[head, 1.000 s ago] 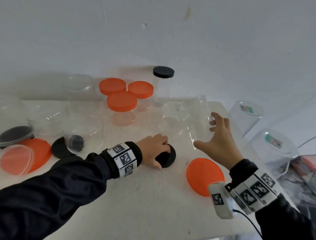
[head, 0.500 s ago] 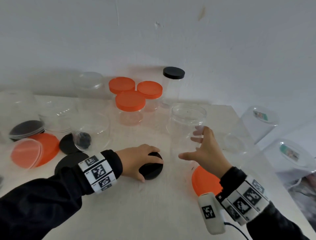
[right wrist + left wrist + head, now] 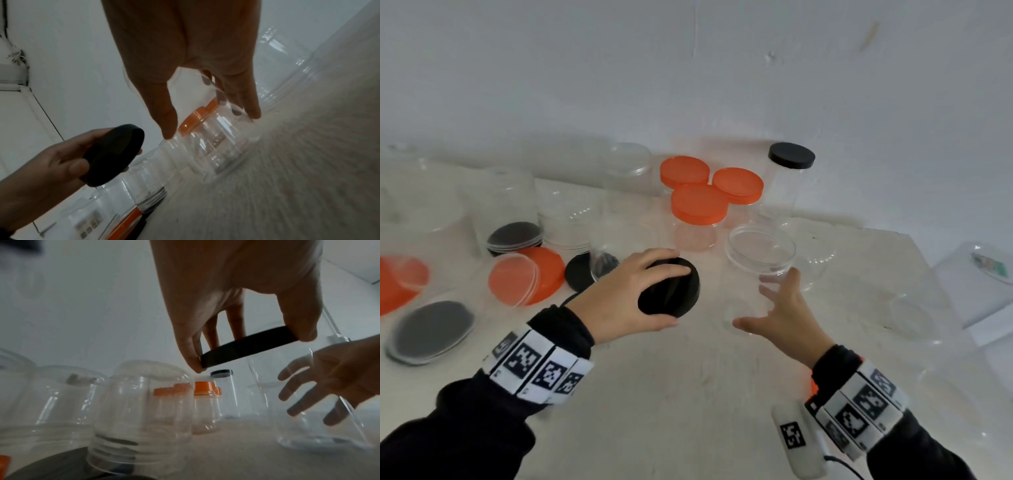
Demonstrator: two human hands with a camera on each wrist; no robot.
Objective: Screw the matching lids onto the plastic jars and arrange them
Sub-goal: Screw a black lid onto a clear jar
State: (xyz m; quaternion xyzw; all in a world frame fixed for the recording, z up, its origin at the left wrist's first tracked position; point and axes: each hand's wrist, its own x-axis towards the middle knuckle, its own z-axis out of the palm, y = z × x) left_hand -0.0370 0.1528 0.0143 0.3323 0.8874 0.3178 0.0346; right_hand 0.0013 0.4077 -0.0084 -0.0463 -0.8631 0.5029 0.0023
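Observation:
A black lid (image 3: 685,291) is held tilted above the white table (image 3: 688,394), gripped by its rim between the thumb and fingers of my left hand (image 3: 673,297). The left wrist view shows the lid (image 3: 267,342) edge-on in that hand (image 3: 251,350). Just to its right stands an open clear jar (image 3: 760,246), mouth up. My right hand (image 3: 763,298) spans its lower wall with thumb and fingers. In the right wrist view the jar (image 3: 216,146) lies under my right hand (image 3: 210,124), and the black lid (image 3: 115,154) is at the left.
Three orange-lidded jars (image 3: 698,202) and a tall black-lidded jar (image 3: 791,161) stand at the back. Loose orange lids (image 3: 527,274), black lids (image 3: 431,329) and upturned clear jars (image 3: 565,219) crowd the left. More clear jars (image 3: 911,308) lie near the table's right edge.
My left hand has lifted the black lid off the table and tilted it. My right hand took hold of the clear jar and brought it upright toward the lid.

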